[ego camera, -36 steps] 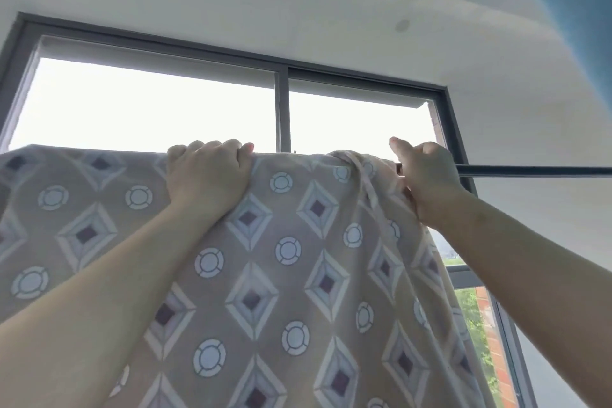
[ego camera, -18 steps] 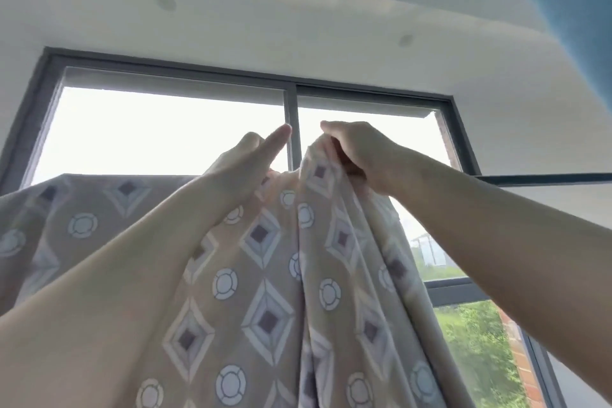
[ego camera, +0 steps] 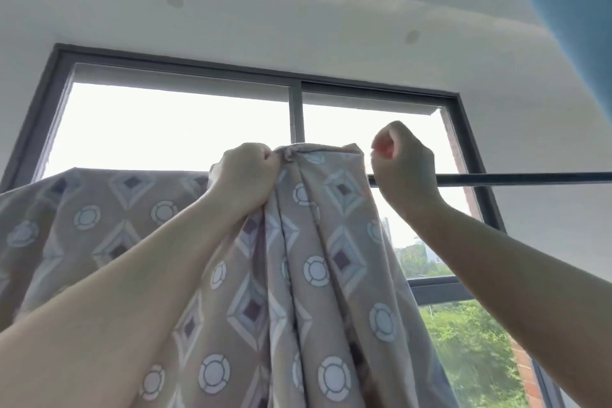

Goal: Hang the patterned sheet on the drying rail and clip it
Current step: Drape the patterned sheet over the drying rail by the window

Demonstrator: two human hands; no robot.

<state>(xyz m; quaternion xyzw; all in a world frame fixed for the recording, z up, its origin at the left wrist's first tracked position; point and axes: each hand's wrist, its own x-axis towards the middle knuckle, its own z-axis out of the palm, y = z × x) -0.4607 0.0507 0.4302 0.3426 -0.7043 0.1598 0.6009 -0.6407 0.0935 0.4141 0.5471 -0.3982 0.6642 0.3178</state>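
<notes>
At the left of the view: sheet, patterned, draped over the rail as it was a second ago. Its top edge is seen level there, and the rail beneath is hidden.

Centre-left: left hand. Fingers are curled tight, and a bunch of the sheet's top hem is gripped in them. Half a second ago this hand was shown with fingers partly straight against the cloth; a firm hold is now taken.

Centre: a gathered stretch of hem, lifted above the rail and drawn nearly level between the two hands. Half a second ago it was pinched into one peak with the hands close together; it is now spread wider. Deep folds are hung below it.

Centre-right: right hand. It is moved off to the right, just beside the hem's corner and in front of the rail. Fingers are curled into a fist; whether the corner is pinched in them cannot be told.

Right: rail, dark, bare from the hand to the picture's edge.

Assessment: the bunched end is judged to be mid-spreading along the bare rail. Hanging is partly done. No clip is in view, so clipping is not yet begun.
</notes>
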